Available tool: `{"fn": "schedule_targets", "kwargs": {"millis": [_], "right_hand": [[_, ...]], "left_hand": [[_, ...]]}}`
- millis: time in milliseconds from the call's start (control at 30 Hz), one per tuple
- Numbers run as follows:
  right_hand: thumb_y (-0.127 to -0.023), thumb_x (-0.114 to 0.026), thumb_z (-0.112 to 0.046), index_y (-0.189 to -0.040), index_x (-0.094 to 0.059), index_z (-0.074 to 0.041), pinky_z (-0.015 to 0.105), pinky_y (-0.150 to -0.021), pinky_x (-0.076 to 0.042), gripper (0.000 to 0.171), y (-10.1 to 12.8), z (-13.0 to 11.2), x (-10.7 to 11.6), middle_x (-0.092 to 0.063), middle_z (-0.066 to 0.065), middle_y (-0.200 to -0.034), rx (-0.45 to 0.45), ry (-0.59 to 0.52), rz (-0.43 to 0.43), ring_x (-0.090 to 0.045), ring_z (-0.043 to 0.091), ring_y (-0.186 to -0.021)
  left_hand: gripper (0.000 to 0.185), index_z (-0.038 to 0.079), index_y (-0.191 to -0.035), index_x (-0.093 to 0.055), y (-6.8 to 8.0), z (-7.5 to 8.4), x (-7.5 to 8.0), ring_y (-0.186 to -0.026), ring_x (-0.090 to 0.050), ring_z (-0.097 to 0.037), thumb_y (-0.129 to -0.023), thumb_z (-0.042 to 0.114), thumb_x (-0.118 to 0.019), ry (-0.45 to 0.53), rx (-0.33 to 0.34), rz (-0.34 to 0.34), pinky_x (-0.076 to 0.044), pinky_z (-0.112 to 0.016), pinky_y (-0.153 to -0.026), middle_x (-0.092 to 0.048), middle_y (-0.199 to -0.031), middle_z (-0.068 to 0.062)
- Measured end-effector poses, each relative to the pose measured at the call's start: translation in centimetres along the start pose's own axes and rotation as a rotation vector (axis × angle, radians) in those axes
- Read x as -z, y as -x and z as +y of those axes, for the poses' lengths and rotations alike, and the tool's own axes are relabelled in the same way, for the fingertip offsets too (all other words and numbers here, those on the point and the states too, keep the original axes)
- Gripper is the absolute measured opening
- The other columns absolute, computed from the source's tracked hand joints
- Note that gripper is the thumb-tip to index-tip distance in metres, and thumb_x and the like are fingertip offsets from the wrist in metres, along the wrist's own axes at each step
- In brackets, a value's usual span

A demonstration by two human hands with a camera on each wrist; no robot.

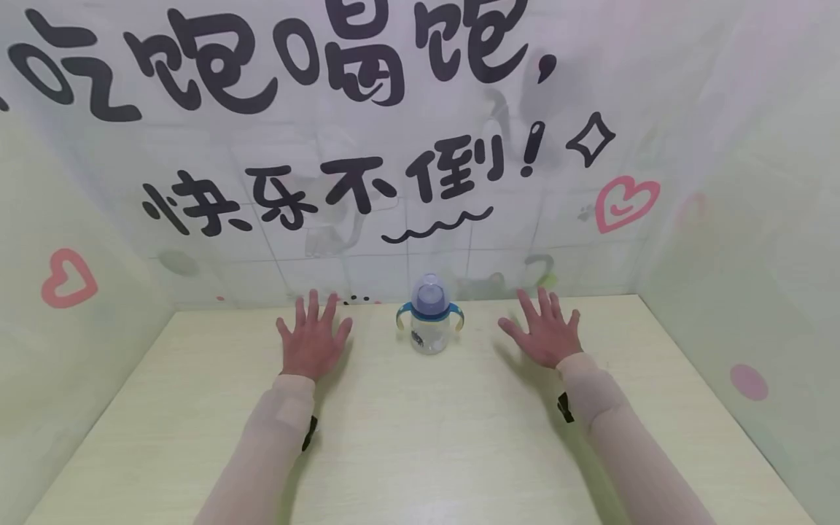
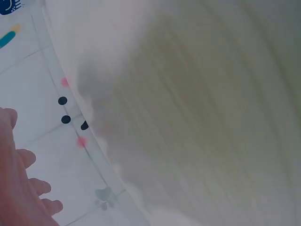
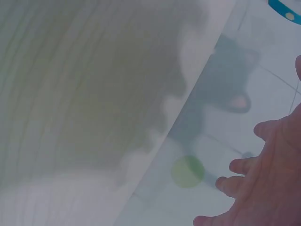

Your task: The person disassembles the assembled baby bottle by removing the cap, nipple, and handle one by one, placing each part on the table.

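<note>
A baby bottle [image 1: 429, 334] stands upright near the back of the table, with a domed clear cap, a blue collar and two curved side handles. To its left is my left hand [image 1: 311, 341], palm down with the fingers spread, apart from the bottle. On the other side my right hand [image 1: 546, 332] has its fingers spread too and touches no object. In the left wrist view the left hand [image 2: 19, 183] shows at the lower left edge. The right wrist view has the right hand [image 3: 268, 179] at lower right, and part of a blue bottle handle [image 3: 286, 12] in the top corner.
The pale wooden table [image 1: 420, 452] ends at a white back sheet [image 1: 407, 248] printed with dark lettering, hearts and dots. Similar printed sheets close off the left side [image 1: 79, 350] and right side [image 1: 741, 313].
</note>
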State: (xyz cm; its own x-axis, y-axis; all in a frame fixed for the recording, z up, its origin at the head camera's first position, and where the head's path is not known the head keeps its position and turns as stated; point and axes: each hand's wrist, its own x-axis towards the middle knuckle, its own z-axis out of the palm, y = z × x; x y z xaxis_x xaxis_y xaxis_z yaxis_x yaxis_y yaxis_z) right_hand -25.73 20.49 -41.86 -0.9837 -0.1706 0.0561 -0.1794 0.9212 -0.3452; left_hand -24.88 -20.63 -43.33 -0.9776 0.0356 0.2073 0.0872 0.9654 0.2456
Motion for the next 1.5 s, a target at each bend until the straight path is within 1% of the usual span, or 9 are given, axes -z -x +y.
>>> {"fn": "schedule_targets", "kwargs": {"millis": [233, 333, 500, 700, 900, 1033, 1233, 1367, 1500], "right_hand": [[-0.098, -0.044, -0.061, -0.16, -0.016, -0.014, 0.076, -0.109, -0.001, 0.083, -0.4, -1.1, -0.2, -0.01, 0.024, -0.163, 0.089, -0.065, 0.016, -0.002, 0.043, -0.15], [-0.098, -0.05, -0.055, -0.159, -0.018, -0.012, 0.074, -0.11, -0.007, 0.081, -0.7, -1.9, -0.3, -0.016, 0.021, -0.163, 0.144, -0.108, 0.034, -0.006, 0.04, -0.151], [-0.096, -0.06, -0.042, -0.157, -0.025, -0.008, 0.067, -0.111, -0.022, 0.079, -1.3, -3.3, -0.4, -0.025, 0.017, -0.161, 0.244, -0.175, 0.102, -0.018, 0.037, -0.149], [-0.093, -0.065, -0.035, -0.156, -0.029, -0.011, 0.063, -0.112, -0.027, 0.076, -1.5, -5.6, -0.5, -0.032, 0.013, -0.159, 0.313, -0.28, 0.098, -0.028, 0.034, -0.146], [-0.093, -0.067, -0.036, -0.155, -0.031, -0.013, 0.058, -0.113, -0.031, 0.075, -1.7, -7.7, -0.7, -0.035, 0.011, -0.157, 0.319, -0.369, 0.06, -0.035, 0.034, -0.143], [-0.093, -0.068, -0.035, -0.154, -0.033, -0.012, 0.057, -0.113, -0.031, 0.075, -2.0, -8.8, -1.2, -0.039, 0.011, -0.155, 0.323, -0.413, 0.047, -0.035, 0.032, -0.143], [-0.093, -0.07, -0.032, -0.153, -0.037, -0.011, 0.054, -0.114, -0.03, 0.072, -2.7, -10.0, -1.7, -0.043, 0.01, -0.153, 0.327, -0.551, 0.053, -0.037, 0.028, -0.143], [-0.093, -0.071, -0.029, -0.15, -0.04, -0.011, 0.053, -0.114, -0.032, 0.067, -2.8, -10.5, -2.0, -0.047, 0.008, -0.15, 0.324, -0.619, 0.064, -0.04, 0.025, -0.141], [-0.092, -0.072, -0.028, -0.149, -0.043, -0.01, 0.052, -0.112, -0.035, 0.066, -2.7, -10.9, -2.2, -0.051, 0.008, -0.147, 0.324, -0.62, 0.097, -0.043, 0.024, -0.138]], "left_hand": [[0.07, 0.011, -0.159, -0.019, -0.4, 1.7, -0.4, -0.149, -0.007, -0.046, -0.103, 0.046, -0.042, 0.092, -0.041, -0.106, -0.007, -0.079, -0.106, -0.011, -0.163, -0.023], [0.071, 0.013, -0.159, -0.021, -0.3, 2.7, -0.6, -0.149, -0.01, -0.045, -0.102, 0.046, -0.048, 0.097, -0.095, -0.139, -0.01, -0.078, -0.107, -0.014, -0.163, -0.022], [0.078, 0.015, -0.158, -0.026, -0.3, 4.9, -0.8, -0.148, -0.015, -0.045, -0.096, 0.046, -0.06, 0.132, -0.188, -0.168, -0.014, -0.076, -0.108, -0.02, -0.163, -0.019], [0.087, 0.013, -0.157, -0.029, -0.6, 7.1, -1.3, -0.15, -0.014, -0.039, -0.089, 0.048, -0.069, 0.236, -0.194, -0.182, -0.015, -0.073, -0.111, -0.026, -0.161, -0.018], [0.087, 0.008, -0.152, -0.038, -0.9, 8.3, -2.2, -0.148, -0.018, -0.042, -0.083, 0.043, -0.079, 0.387, -0.178, -0.13, -0.019, -0.068, -0.113, -0.04, -0.154, -0.016], [0.086, 0.007, -0.145, -0.046, -1.3, 8.9, -2.9, -0.142, -0.033, -0.04, -0.077, 0.04, -0.086, 0.462, -0.156, -0.07, -0.025, -0.065, -0.112, -0.051, -0.144, -0.016], [0.087, 0.008, -0.143, -0.049, -1.6, 9.9, -3.4, -0.133, -0.047, -0.03, -0.071, 0.037, -0.09, 0.616, -0.108, -0.047, -0.035, -0.054, -0.112, -0.055, -0.139, -0.011], [0.086, 0.008, -0.142, -0.05, -1.6, 10.2, -3.7, -0.132, -0.048, -0.028, -0.071, 0.035, -0.091, 0.656, -0.088, -0.026, -0.036, -0.05, -0.112, -0.056, -0.139, -0.009], [0.082, 0.008, -0.139, -0.053, -1.5, 10.3, -3.8, -0.13, -0.049, -0.028, -0.071, 0.036, -0.09, 0.673, -0.082, 0.001, -0.036, -0.049, -0.112, -0.059, -0.136, -0.008]]}}
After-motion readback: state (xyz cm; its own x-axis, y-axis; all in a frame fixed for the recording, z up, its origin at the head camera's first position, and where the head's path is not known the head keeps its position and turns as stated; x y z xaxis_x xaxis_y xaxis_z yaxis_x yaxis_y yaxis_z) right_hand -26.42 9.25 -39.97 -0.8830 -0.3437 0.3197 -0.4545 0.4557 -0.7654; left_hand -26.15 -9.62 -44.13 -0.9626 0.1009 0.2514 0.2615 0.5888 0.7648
